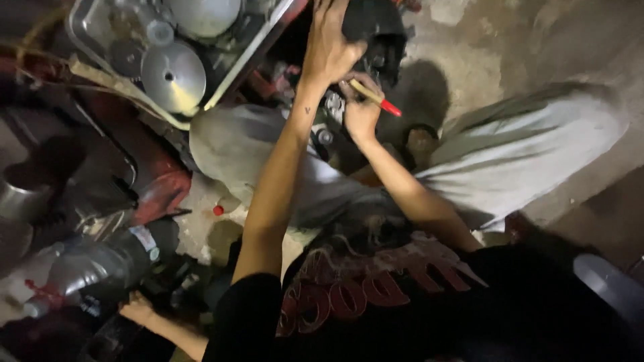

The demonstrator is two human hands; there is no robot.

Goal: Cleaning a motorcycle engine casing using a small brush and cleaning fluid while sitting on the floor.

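My left hand (329, 47) presses flat on the dark engine part (376, 30) up top, my right hand (361, 110) grips the red-tipped screwdriver (376, 97) just below it, so fastening looks unfinished.

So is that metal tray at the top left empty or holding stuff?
Holding stuff. The metal tray has round silver discs and other metal parts lying inside it.
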